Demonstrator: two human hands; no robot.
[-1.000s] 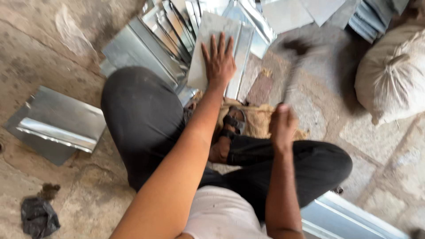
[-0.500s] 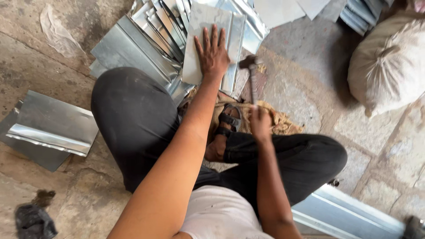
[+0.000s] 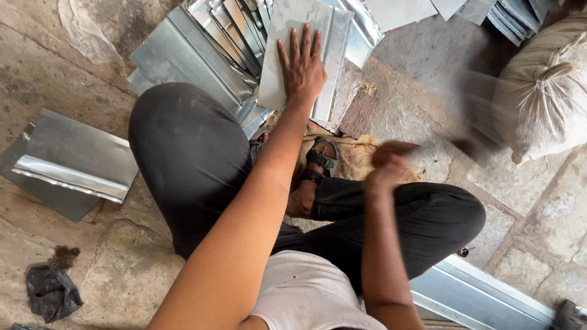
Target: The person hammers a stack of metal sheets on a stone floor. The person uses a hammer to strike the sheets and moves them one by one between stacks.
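My left hand (image 3: 302, 67) lies flat, fingers spread, on a grey metal sheet (image 3: 287, 18) that rests on a pile of similar sheets in front of my crossed legs. My right hand (image 3: 388, 164) is blurred, raised above my right knee and closed around the handle of a hammer (image 3: 480, 145). The hammer shows only as a dark smear stretching right of the hand, away from the sheet. My sandalled foot (image 3: 318, 165) rests on a piece of burlap (image 3: 358, 156) just below the sheet.
More bent metal sheets (image 3: 202, 49) fan out at the top, and a folded stack (image 3: 73, 162) lies on the stone floor at left. A filled sack (image 3: 544, 91) sits at right, a brick (image 3: 358, 113) beside the sheet, a black bag (image 3: 52, 293) lower left, a metal channel (image 3: 483, 299) lower right.
The hammer came down beside the sheet half a second ago and has since swung up and to the right. My left hand has stayed pressed on the sheet.
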